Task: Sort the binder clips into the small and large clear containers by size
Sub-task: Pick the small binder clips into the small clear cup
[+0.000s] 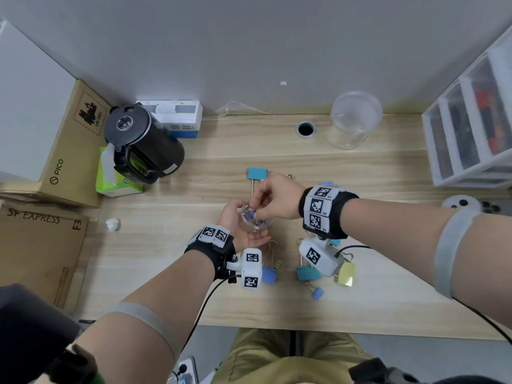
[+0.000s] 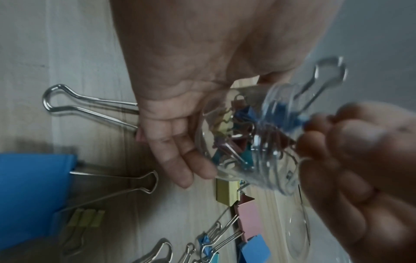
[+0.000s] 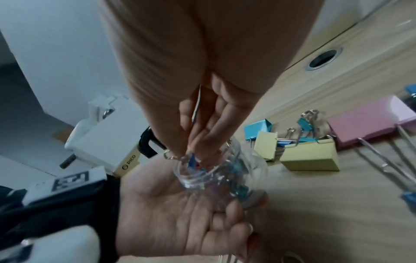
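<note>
Wooden desk against grey wall | small blue binder clip is pinched by right hand at mouth of small clear container | container is cradled in curled left hand (clips already inside) | large clear container stands well apart | boxes are marked "PICO" and "SF EXPRESS".

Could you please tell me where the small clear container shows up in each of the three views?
Head: small clear container at centre, in the left hand.
Left wrist: right of centre.
Right wrist: centre, over the palm.
Shared landmark: the small blue clip at its mouth, held by the right hand.
</note>
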`<state>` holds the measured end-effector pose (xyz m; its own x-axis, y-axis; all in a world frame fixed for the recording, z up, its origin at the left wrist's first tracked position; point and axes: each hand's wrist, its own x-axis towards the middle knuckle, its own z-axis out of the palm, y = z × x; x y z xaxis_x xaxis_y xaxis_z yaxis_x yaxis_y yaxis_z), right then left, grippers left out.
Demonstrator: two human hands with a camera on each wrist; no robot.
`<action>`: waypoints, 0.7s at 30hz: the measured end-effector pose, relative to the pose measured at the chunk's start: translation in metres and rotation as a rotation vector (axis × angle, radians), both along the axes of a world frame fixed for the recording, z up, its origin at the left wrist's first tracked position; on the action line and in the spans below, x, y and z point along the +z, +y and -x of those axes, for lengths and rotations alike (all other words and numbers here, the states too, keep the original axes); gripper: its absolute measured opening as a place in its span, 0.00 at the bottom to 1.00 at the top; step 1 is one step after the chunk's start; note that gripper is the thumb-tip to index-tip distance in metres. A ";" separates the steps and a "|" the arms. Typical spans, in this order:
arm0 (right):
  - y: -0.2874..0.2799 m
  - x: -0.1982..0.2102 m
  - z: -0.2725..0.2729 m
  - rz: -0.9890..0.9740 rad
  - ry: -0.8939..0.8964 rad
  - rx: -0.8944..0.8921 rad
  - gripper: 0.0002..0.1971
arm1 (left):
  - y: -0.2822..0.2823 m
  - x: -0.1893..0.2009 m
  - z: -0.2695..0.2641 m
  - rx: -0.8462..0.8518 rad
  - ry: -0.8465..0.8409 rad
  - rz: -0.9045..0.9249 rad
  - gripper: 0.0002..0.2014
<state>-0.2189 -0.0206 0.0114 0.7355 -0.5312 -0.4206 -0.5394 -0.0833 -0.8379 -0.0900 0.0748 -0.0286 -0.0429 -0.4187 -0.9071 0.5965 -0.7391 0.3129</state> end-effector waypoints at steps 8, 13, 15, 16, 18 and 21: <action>-0.025 0.003 0.041 -0.123 -0.071 -0.351 0.06 | -0.003 -0.003 0.005 0.006 -0.001 -0.027 0.27; -0.044 -0.026 0.109 0.161 0.294 -0.128 0.05 | -0.001 -0.006 0.009 0.014 0.018 -0.022 0.28; -0.039 -0.036 0.131 0.204 0.435 0.003 0.07 | -0.001 -0.007 0.010 0.005 0.020 -0.018 0.28; -0.035 -0.041 0.139 0.210 0.472 0.030 0.08 | -0.001 -0.007 0.011 0.000 0.018 -0.016 0.28; -0.029 -0.050 0.149 0.220 0.487 0.031 0.07 | -0.001 -0.008 0.013 -0.006 0.017 -0.018 0.28; -0.022 -0.058 0.149 0.237 0.453 -0.006 0.08 | -0.002 -0.008 0.016 -0.012 0.017 -0.030 0.28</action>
